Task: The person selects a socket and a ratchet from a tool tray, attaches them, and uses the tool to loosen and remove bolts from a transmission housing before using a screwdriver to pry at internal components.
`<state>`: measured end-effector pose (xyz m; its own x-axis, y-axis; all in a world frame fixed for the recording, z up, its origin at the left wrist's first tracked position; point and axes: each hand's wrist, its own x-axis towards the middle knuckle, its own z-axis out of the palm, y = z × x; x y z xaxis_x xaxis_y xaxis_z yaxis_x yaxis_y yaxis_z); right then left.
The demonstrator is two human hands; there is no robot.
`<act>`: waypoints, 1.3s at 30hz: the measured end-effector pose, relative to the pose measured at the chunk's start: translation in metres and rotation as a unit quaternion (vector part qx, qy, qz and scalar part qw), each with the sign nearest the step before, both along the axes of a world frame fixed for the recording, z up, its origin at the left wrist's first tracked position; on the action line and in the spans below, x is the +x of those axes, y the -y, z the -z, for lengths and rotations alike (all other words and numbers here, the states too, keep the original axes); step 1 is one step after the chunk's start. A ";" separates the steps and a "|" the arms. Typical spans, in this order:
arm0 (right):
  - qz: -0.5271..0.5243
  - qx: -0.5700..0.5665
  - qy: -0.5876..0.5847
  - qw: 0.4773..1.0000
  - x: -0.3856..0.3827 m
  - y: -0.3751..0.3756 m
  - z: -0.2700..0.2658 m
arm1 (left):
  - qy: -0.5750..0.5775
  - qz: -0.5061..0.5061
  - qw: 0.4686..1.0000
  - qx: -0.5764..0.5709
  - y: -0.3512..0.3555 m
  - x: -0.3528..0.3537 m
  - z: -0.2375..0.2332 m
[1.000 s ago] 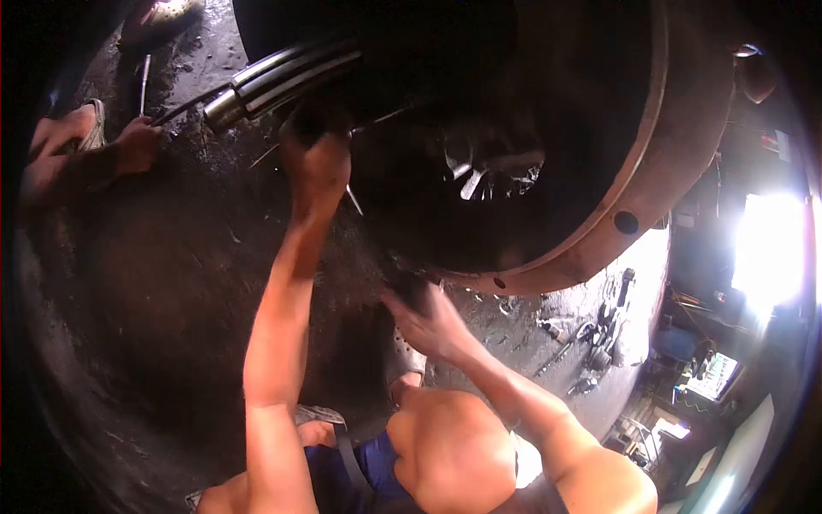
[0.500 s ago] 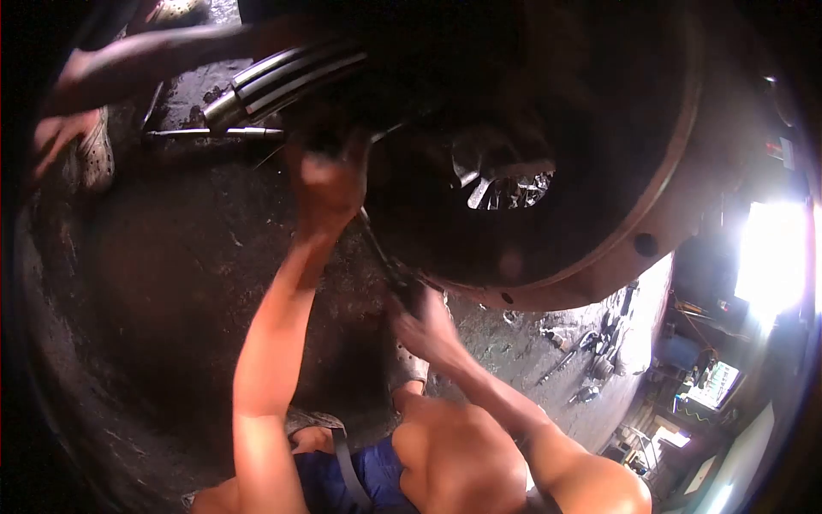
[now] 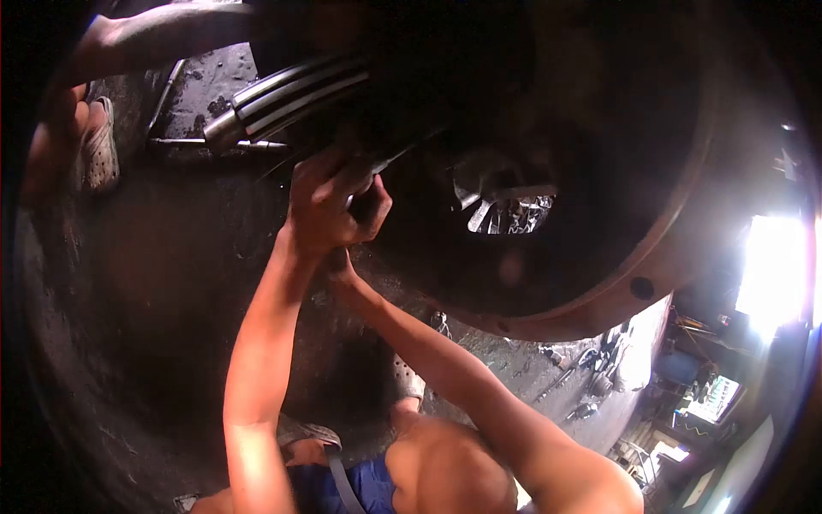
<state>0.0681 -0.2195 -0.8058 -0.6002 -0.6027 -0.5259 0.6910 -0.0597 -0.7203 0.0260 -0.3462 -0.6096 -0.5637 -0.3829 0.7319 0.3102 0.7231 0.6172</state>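
My left hand (image 3: 330, 201) is closed round a thin metal rod (image 3: 407, 150) that slants up to the right into the dark inside of a large round housing (image 3: 634, 257). Just below it, my right hand (image 3: 342, 264) is mostly hidden behind the left hand and wrist, so its fingers do not show. Above my hands, a splined metal shaft (image 3: 295, 94) juts out from the dark part. Through an opening low in the housing, shiny metal pieces (image 3: 514, 214) are visible.
Another person's arm (image 3: 163, 34) and clog (image 3: 101, 150) are at the upper left. Metal bars (image 3: 171, 94) lie near the shaft. Tools and parts (image 3: 599, 360) rest on the oily floor (image 3: 514, 360) at the right, beyond the housing rim.
My right hand has moved up and left, from below the housing rim to beneath my left hand. The other person's arm has shifted slightly upward.
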 end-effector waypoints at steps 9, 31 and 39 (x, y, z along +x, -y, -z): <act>-0.274 0.395 -0.273 0.833 -0.012 -0.108 -0.281 | 0.022 -0.034 0.870 0.492 -0.020 -0.006 0.042; -0.337 0.463 -0.233 0.786 -0.015 -0.096 -0.258 | -0.027 -0.069 0.930 0.360 -0.019 -0.005 0.008; -0.341 0.393 -0.223 0.825 -0.001 -0.102 -0.231 | 0.065 -0.030 0.915 0.396 -0.005 -0.005 0.020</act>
